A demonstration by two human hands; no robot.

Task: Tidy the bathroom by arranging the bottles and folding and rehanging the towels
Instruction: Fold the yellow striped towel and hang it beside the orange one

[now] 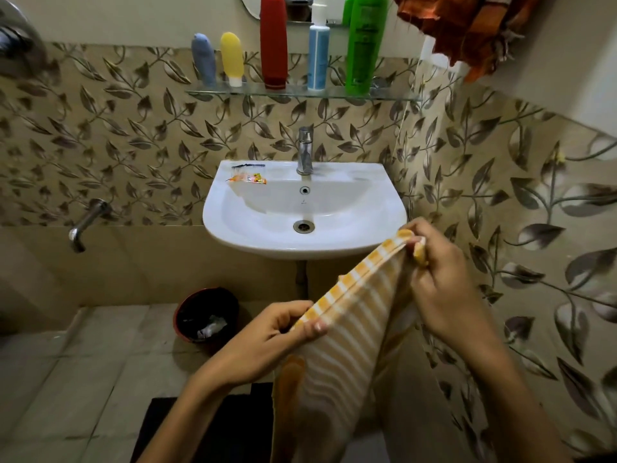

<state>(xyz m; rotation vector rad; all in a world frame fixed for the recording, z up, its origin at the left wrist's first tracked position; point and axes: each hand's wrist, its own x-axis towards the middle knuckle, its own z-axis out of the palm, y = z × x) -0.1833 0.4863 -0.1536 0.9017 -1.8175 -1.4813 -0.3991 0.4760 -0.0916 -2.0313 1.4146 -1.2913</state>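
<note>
A yellow-and-white striped towel (347, 332) is held up in front of the washbasin (384, 208), its top edge pinched in both hands.

The edge is pinched by the left hand (267, 335) at the lower end and by the right hand (437, 279) at the higher corner; the rest hangs down freely. The cloth is judged light, soft and limp, so it is best taken by the corners. On the glass shelf (394, 95) five bottles are stood in a row. In the red bin (207, 315) some crumpled waste is seen.
</note>
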